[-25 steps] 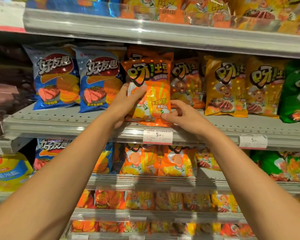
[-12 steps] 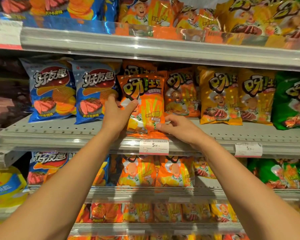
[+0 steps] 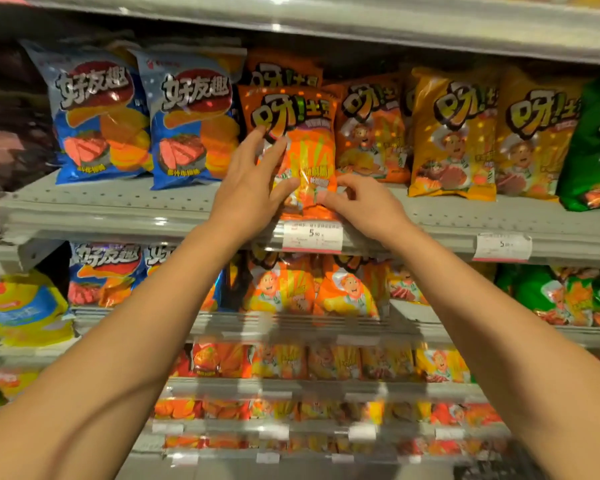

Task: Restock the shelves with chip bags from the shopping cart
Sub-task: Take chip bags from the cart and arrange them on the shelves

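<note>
An orange chip bag (image 3: 303,133) stands upright at the front of the grey middle shelf (image 3: 118,206), just ahead of another orange bag of the same kind. My left hand (image 3: 253,181) lies flat against the bag's left face with straight fingers reaching up to its logo. My right hand (image 3: 357,202) pinches the bag's lower right corner between thumb and fingers, right above the price tag (image 3: 312,235). The shopping cart is out of view.
Two blue chip bags (image 3: 191,123) stand to the left of the orange one, orange and yellow bags (image 3: 454,133) to the right, a green bag (image 3: 596,147) at the far right. Lower shelves hold more bags. A shelf edge (image 3: 326,26) runs overhead.
The left hand has slid from the bag's left side onto its front, fingers now straight and higher. The right hand stays at the lower corner. The bag sits a little further back.
</note>
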{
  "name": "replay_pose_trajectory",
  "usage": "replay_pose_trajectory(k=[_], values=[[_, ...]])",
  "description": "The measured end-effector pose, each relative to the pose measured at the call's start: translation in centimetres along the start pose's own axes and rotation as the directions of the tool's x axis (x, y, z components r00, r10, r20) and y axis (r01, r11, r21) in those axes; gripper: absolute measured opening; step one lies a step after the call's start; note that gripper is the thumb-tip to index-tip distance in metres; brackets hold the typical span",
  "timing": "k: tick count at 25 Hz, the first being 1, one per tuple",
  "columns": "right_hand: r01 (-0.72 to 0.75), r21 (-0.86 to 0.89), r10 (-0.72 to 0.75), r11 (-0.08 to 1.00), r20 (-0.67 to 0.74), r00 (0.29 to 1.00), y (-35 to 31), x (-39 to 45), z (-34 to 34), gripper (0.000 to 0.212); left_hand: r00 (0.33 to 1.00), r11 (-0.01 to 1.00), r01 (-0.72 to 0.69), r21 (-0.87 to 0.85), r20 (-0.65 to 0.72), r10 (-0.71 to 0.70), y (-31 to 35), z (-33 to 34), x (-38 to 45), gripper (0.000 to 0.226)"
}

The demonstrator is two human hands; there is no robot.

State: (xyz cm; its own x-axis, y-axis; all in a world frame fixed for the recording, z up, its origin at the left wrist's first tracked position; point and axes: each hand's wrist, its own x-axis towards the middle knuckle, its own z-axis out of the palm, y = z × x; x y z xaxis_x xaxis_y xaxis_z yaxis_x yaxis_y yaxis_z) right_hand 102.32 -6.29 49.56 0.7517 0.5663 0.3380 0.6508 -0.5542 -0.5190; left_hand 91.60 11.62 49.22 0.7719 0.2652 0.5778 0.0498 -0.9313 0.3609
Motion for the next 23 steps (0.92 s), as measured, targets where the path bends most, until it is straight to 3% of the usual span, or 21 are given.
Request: replay_pose_trajectory(k=[4, 8, 10, 14, 17, 19, 21, 23], values=[[0.109, -0.141, -0.124, 0.984, -0.102, 0.987, -0.3, -1.7, -0.3, 0.054, 0.997, 0.992, 0.039, 0.119, -0.067, -0.031, 2.5, -0.3, -1.0, 0.068], [0.318, -0.138, -0.344, 0.938, -0.246, 0.906, 2.5, -6.1, -3.1, 0.061, 0.988, 0.988, -0.118, 0.103, -0.089, 0.127, 8.2, 0.7, -3.3, 0.065], [0.326, -0.115, -0.346, 0.938, -0.310, 0.886, 6.5, -9.8, -5.7, 0.059, 0.975, 0.980, -0.199, 0.032, -0.094, 0.201, 12.7, 2.8, -4.1, 0.061], [0.090, -0.029, -0.095, 0.995, -0.343, 0.934, 18.6, -21.4, -11.0, 0.055, 0.940, 0.920, -0.340, -0.196, -0.064, 0.334, 25.3, 11.0, -5.7, 0.054], [-0.184, -0.024, 0.164, 0.983, -0.350, 0.922, 28.7, -32.3, -14.6, 0.055, 0.913, 0.867, -0.346, -0.359, 0.085, 0.400, 36.3, 19.5, -7.9, 0.054], [-0.371, 0.021, 0.357, 0.928, -0.329, 0.874, 34.3, -39.6, -17.0, 0.059, 0.858, 0.798, -0.371, -0.476, 0.154, 0.491, 43.4, 25.0, -10.3, 0.054], [-0.475, 0.064, 0.467, 0.878, -0.337, 0.818, 38.6, -45.7, -19.3, 0.063, 0.804, 0.724, -0.308, -0.617, 0.238, 0.545, 49.4, 29.2, -12.6, 0.052], [-0.588, 0.123, 0.591, 0.800, -0.333, 0.735, 41.9, -50.5, -21.7, 0.066, 0.730, 0.703, -0.288, -0.651, 0.326, 0.601, 54.4, 33.3, -14.3, 0.050]])
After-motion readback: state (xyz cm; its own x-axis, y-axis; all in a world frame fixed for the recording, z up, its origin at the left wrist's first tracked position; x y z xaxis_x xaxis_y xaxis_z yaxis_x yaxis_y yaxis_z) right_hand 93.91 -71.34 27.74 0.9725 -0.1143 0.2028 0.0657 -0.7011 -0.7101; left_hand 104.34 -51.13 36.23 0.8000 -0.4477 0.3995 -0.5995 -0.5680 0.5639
